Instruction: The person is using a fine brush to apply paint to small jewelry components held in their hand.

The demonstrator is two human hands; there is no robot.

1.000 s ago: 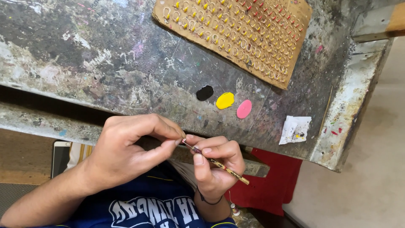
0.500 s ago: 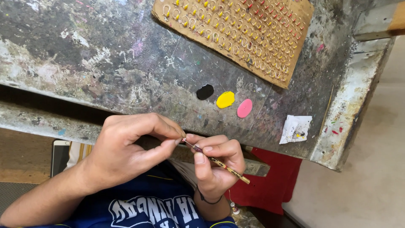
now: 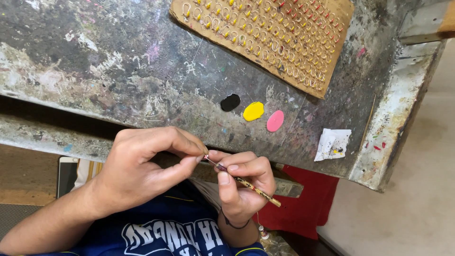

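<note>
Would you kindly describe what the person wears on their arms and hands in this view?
Both forearms are bare, with no sleeves showing and no gloves. The left hand carries no ring or band that I can see. The right hand has a thin dark cord bracelet around its wrist. The fingernails are short and unpainted.

Workbench top rough, paint-scarred, matt grey (metal or stone, cannot tell), cardboard sheet matt brown, paint blobs glossy and smooth, brush handle lacquered wood, crumpled paper scrap, red cloth matt
</note>
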